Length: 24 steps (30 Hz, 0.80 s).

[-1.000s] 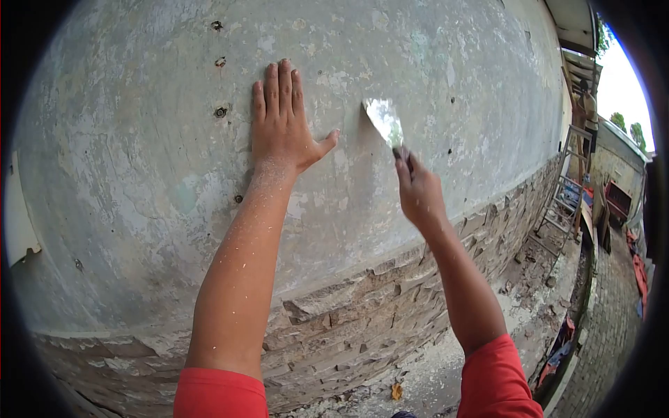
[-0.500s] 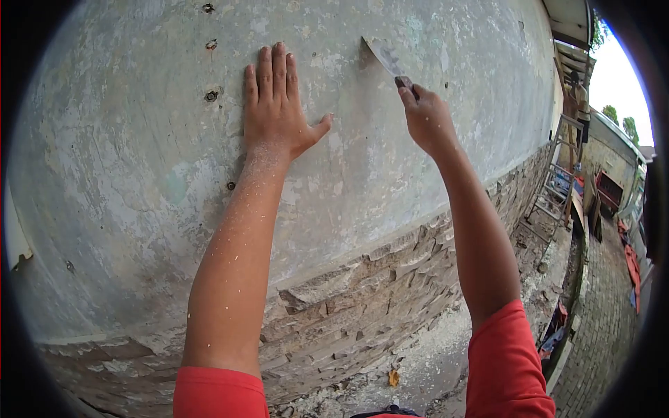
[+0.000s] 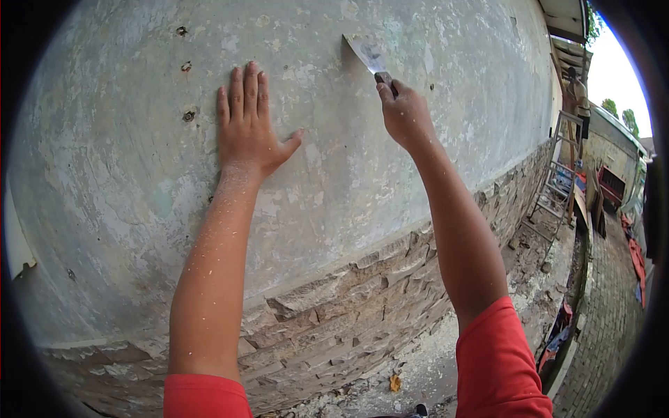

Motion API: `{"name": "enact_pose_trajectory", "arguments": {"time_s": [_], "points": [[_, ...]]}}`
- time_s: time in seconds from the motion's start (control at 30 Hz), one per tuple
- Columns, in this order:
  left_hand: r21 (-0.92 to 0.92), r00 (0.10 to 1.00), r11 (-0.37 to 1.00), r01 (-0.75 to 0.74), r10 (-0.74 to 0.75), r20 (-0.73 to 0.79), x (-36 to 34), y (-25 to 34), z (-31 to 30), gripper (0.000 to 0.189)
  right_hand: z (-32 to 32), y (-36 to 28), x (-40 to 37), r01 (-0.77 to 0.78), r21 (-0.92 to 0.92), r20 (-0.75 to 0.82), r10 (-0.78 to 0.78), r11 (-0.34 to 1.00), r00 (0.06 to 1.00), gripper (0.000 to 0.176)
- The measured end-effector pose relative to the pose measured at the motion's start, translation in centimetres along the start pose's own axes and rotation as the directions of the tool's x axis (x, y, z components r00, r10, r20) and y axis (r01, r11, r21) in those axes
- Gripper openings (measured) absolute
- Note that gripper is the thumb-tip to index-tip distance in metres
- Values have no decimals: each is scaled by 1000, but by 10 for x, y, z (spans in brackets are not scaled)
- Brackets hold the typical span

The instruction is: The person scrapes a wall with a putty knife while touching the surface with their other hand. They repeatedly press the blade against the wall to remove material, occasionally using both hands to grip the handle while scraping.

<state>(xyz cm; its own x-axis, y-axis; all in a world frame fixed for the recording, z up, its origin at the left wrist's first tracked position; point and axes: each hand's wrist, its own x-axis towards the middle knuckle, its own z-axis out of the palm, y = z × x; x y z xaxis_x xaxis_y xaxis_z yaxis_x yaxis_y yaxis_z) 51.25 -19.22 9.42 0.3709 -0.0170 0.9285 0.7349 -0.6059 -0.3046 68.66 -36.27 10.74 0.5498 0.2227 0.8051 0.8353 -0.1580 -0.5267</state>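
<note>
My left hand (image 3: 249,136) lies flat against the grey-green wall (image 3: 313,202), fingers spread upward and thumb out to the right, holding nothing. Pale flecks dot its wrist and forearm. To its upper right, my right hand (image 3: 406,115) is wrapped round the dark handle of a scraper (image 3: 369,54). The broad metal blade points up and left, its edge at the wall's patchy, worn paint. Several small dark holes mark the wall left of my left hand.
Rough stone cladding (image 3: 334,310) runs along the wall's base, above debris-strewn ground. At the right stand a metal ladder (image 3: 554,177) and, behind it, a person (image 3: 580,101). A paved path (image 3: 603,306) has red cloth (image 3: 635,261) beside it.
Both hands appear farther left in the view, and so do the wall's holes. My left hand appears slightly lower. The scraper is still in my right hand, with its blade at the wall.
</note>
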Motion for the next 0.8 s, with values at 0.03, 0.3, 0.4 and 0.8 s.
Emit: {"name": "enact_pose_trajectory", "arguments": {"time_s": [0.03,0.3,0.4,0.8], "points": [[-1,1000,1000,-7,7,6,0,0,1,105,3,19,-15,-5,12,3,5,1000,1000,38],[151,993,983,108,-114,33,7,28,0,103,-26,97,-6,-108,18,57,107,994,993,38],[276,955,931,240,-277,105,12,51,-4,102,-44,99,20,-107,-24,94,108,994,990,39],[54,970,980,191,-181,-161,17,136,44,100,-51,132,43,29,-42,97,-25,999,995,39]]}}
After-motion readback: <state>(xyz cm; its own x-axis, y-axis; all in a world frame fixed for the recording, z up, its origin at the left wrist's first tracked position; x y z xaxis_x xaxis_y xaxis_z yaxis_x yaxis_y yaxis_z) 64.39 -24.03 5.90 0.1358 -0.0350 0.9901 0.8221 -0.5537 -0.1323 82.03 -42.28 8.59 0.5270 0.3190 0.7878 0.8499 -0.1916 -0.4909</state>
